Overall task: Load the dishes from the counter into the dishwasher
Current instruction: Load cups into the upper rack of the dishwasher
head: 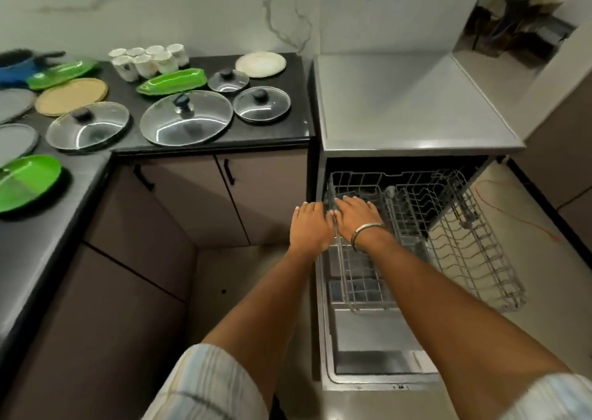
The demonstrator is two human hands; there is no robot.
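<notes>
Dishwasher [416,105] right of counter [282,131]; rack [448,246] over open door [378,365]; lids [185,118] on counter.

Green trays [171,81] (black counter [288,125])
</notes>
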